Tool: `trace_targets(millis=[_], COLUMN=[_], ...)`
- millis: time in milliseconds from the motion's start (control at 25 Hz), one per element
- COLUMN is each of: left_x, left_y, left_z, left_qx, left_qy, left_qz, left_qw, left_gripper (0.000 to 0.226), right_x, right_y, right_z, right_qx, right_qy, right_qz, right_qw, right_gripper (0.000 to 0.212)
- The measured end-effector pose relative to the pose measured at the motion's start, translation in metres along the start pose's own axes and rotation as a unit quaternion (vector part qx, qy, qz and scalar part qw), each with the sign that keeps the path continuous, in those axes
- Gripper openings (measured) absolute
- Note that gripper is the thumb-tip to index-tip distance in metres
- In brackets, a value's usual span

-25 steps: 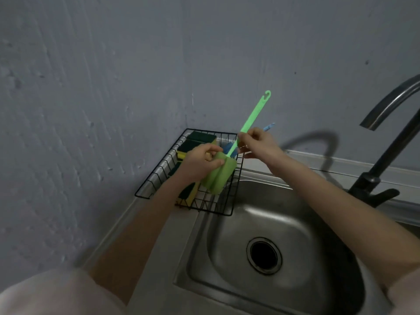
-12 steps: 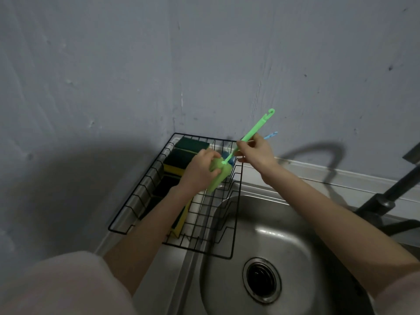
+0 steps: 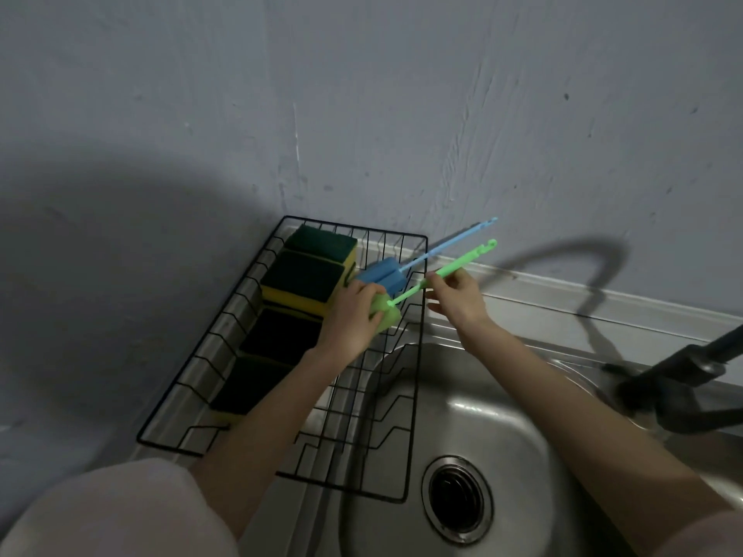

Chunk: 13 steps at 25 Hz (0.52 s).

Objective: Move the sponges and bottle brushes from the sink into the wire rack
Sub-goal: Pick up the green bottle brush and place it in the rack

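Two hands: both on one green bottle brush [image 3: 442, 280], right over the wire rack [image 3: 414, 355].
Head view, left hand [image 3: 354, 319]: fingers curled round the green sponge head [image 3: 386, 315] of that brush, gripping it just above the far right end of the rack.
Head view, right hand [image 3: 456, 297]: pinching the green handle between thumb and fingertips, partway up the stem; the hooked end pokes out past the rack's right rim towards the wall.
Blue bottle brush [image 3: 410, 264]: already in the rack, its blue sponge head sitting just behind the left hand, its long handle slanting up over the rim, running almost parallel with the green one and just beyond it.
Sponges [image 3: 305, 277]: a row along the rack's left side, dark green scouring faces up, yellow foam showing at the edges; the two far ones are well lit, the near ones lie in shadow and I can't count them for sure.
Wire rack: black wire, standing on the steel table [image 3: 289, 512] in the corner, its right edge overhanging the sink [image 3: 522, 436].
Sink: stainless basin with the round drain [image 3: 458, 501] in plain sight.
Tap [image 3: 683, 375]: dark, at the right edge, blurred.
Walls: grey plaster, carrying the tap's curved shadow.
Sleeves: pale fabric on both upper arms at the bottom corners.
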<state>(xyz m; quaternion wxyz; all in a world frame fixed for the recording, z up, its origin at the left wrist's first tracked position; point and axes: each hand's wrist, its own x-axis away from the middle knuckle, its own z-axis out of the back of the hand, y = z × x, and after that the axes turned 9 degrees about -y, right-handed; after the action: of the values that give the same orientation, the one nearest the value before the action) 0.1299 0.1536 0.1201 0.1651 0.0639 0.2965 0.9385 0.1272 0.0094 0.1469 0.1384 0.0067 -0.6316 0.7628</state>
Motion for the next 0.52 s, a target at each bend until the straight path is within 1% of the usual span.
trace_targets(millis=[40, 120, 240, 360, 520], left_x=[-0.001, -0.003, -0.001, 0.003, 0.017], left_y=[0.001, 0.002, 0.005, 0.008, 0.012], left_z=[-0.001, -0.001, 0.001, 0.007, 0.017], left_qx=[0.003, 0.008, 0.007, 0.003, -0.005], left_qy=[0.000, -0.008, -0.028, -0.043, -0.027], left_qz=[0.001, 0.003, 0.006, 0.000, 0.002], left_qw=[1.000, 1.000, 1.000, 0.999, 1.000], left_gripper=[0.038, 0.040, 0.045, 0.051, 0.050], right_x=[-0.001, 0.000, 0.002, 0.008, 0.022], right_y=[0.001, 0.003, 0.007, 0.007, 0.004], right_z=[0.000, -0.001, -0.002, -0.004, -0.001], right_qx=[0.001, 0.000, 0.009, 0.054, 0.045], right_qy=[0.007, 0.018, 0.004, -0.009, -0.026], right_qz=[0.003, -0.002, -0.028, -0.034, -0.049], right_qw=[1.000, 1.000, 1.000, 0.998, 0.997], right_gripper=[0.008, 0.021, 0.032, 0.033, 0.033])
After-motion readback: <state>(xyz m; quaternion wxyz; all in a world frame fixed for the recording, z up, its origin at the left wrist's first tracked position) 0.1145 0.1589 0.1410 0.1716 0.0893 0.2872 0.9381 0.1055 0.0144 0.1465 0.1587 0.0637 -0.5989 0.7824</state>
